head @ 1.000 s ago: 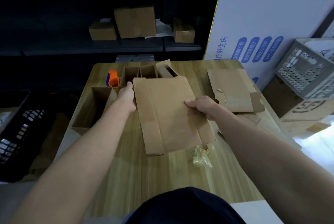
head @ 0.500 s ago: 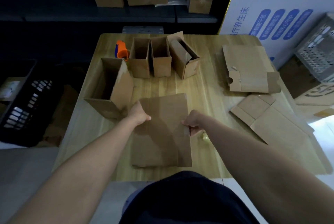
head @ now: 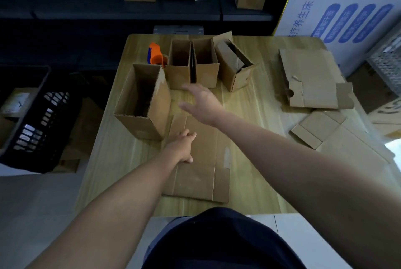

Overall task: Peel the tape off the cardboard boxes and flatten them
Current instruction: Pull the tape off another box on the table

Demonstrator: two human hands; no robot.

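Wooden table [head: 260, 117], dim storeroom shelves behind: one box lies flat, the next is being reached for.

Right hand [head: 201, 101] hovers with fingers spread and empty, apart from any cardboard, pointing toward the two upright open boxes [head: 192, 69] at the table's far side. Left hand [head: 181, 147] rests palm down, fingers together, on the flattened box [head: 199, 173] near the front edge, pinning it. Just left stands a bigger open box [head: 143, 104]; a tilted box [head: 235, 69] sits right of the pair, an orange tape tool [head: 155, 54] behind them. More flat cardboard [head: 312, 80] lies at the right. My judgement: this flattening is done and picking the next box is in hand; that calls for closing the right hand on a box wall, drawing it near and finding its tape seam, which I cannot make out.
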